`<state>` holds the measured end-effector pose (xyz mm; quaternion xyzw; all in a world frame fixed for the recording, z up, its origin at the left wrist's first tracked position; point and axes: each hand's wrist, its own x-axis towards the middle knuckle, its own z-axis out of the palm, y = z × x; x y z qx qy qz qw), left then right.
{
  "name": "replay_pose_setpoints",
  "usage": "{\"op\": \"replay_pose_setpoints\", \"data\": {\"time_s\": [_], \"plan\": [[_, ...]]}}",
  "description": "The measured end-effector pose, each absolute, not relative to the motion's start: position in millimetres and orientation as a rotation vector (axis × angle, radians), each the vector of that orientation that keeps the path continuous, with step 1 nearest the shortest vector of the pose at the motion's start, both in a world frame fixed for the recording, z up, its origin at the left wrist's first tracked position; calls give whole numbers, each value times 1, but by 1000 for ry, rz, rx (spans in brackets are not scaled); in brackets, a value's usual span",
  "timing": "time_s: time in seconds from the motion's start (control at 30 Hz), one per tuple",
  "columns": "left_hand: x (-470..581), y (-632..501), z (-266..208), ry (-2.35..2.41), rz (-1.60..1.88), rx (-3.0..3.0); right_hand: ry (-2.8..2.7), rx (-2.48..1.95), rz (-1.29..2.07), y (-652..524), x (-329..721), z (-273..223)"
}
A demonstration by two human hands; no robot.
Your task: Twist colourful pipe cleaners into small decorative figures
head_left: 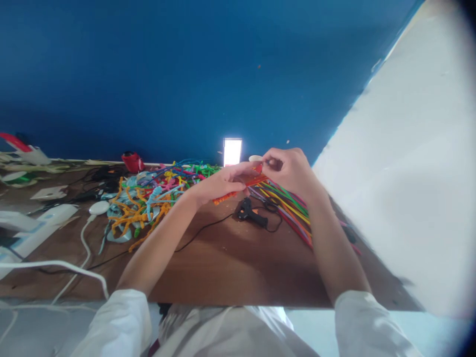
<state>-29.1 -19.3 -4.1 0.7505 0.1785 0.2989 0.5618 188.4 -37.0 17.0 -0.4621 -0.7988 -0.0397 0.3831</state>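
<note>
Above the table, my left hand (pixel 223 184) is closed around an orange pipe cleaner (pixel 224 198), whose fuzzy end sticks out below the thumb. Close beside it, my right hand (pixel 290 168) pinches the upper reddish-orange part with thumb and forefinger; the exact grip is partly hidden. Beneath both hands lies a black glue gun (pixel 253 214) with its cord. Straight pipe cleaners (pixel 293 208) in several colours lie in a bundle under my right wrist. Left of my left hand spreads a tangled heap of bent, coloured pipe cleaners (pixel 159 191).
A lit phone screen (pixel 232 151) stands against the blue wall. On the left are a white power strip (pixel 40 233), white cables (pixel 67 267), a round white charger (pixel 99 208) and a red object (pixel 133 161). A white wall (pixel 416 173) bounds the brown table (pixel 230 267) at right.
</note>
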Motion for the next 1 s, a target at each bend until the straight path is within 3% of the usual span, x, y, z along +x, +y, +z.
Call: {"op": "replay_pose_setpoints", "data": {"time_s": [0.57, 1.0], "plan": [[-30, -16, -8, 341, 714, 1681, -1937, -1076, 281, -45, 187, 20], [-32, -19, -8, 375, 692, 1705, -1857, -1055, 312, -42, 189, 22]]}}
